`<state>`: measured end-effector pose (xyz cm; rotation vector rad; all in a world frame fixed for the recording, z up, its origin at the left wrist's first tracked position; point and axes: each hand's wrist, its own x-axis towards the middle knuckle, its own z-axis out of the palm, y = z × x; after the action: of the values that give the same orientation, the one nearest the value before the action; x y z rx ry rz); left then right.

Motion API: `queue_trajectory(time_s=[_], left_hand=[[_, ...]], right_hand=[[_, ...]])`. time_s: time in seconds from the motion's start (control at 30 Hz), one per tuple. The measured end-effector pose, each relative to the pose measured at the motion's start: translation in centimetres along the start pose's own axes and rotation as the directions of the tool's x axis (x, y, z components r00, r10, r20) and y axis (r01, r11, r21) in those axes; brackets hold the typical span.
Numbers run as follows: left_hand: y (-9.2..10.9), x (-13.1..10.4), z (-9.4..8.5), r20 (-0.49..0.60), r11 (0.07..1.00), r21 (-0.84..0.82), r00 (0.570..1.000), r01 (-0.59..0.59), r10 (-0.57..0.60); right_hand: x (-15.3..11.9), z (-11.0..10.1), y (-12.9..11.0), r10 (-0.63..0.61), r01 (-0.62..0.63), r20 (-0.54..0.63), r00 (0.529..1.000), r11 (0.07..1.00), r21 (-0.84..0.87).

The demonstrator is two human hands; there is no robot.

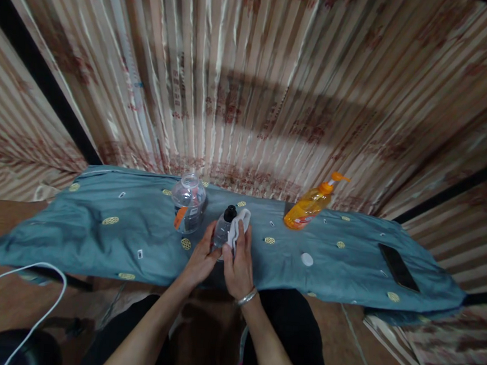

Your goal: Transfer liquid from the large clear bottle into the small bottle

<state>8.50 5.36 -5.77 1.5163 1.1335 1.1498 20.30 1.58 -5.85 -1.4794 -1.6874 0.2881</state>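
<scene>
Close to the front edge of the cloth, my left hand [204, 258] is closed around the left side of a small clear bottle with a black cap [223, 229]. My right hand [239, 264] grips a folded white cloth [239, 226] and presses it against the bottle's right side. The bottle stands roughly upright, its lower part hidden by my fingers. Just left of it is a larger clear plastic bottle [189, 198] without a cap, bearing an orange label. Further right, an orange pump bottle [309, 205] stands with its spout pointing right.
A teal patterned cloth [107, 245] covers the long table. On it lie a white round disc [307, 259] and a dark phone [399, 267] at the right. Striped curtains [248, 121] hang behind. A white cable [21, 266] loops at the lower left.
</scene>
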Motion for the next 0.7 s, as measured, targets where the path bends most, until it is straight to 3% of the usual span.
queue_trajectory(time_s=[0.13,0.27,0.5,0.7], left_hand=[[-0.5,0.0,0.6,0.025,0.999,0.016,0.999,-0.043,0.043],[-1.3,0.2,0.9,0.000,0.996,0.015,0.996,-0.087,0.087],[-2.1,0.4,0.8,-0.020,0.987,0.019,0.987,-0.160,0.160],[-2.8,0.3,0.8,-0.038,0.977,0.049,0.977,-0.210,0.212]], right_hand=[[2.7,-0.9,0.1,-0.025,0.029,-0.057,0.998,0.997,0.075],[2.9,-0.1,-0.3,-0.007,0.027,-0.138,0.990,0.990,0.141],[-0.8,1.9,-1.2,-0.068,0.072,-0.164,0.984,0.997,0.018],[-0.1,0.4,-0.9,-0.228,0.205,-0.124,0.966,0.964,-0.169]])
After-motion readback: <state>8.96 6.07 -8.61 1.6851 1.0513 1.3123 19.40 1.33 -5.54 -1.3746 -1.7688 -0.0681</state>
